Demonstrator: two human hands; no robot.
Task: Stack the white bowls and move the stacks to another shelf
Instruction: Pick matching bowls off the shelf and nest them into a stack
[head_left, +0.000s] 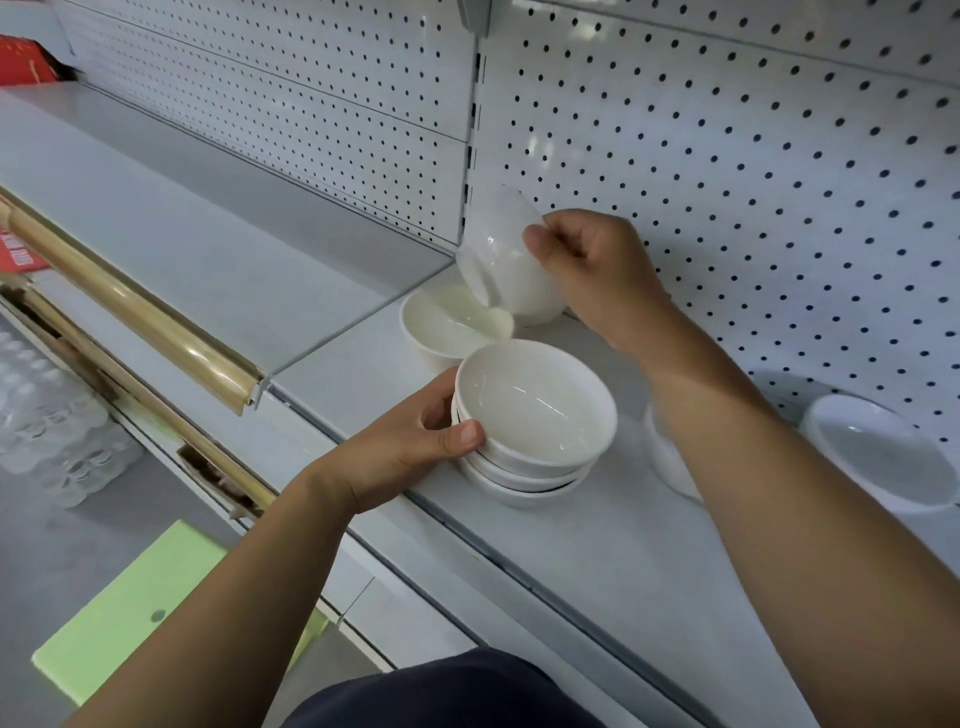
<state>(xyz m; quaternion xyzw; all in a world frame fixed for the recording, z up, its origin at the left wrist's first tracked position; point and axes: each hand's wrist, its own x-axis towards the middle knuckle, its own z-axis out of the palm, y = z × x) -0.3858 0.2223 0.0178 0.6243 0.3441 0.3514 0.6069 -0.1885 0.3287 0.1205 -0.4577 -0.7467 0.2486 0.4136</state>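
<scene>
At the far corner of the shelf (597, 551) my right grip (587, 260) pinches the rim of a tilted white bowl (501, 270), which I should level before seating it squarely on the stack (535, 421) my left grip (405, 449) clasps at the near edge.

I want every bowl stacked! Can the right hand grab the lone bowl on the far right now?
Probably not yet: the right hand is busy pinching a tilted bowl. The way to the far-right bowl looks free otherwise.
</scene>
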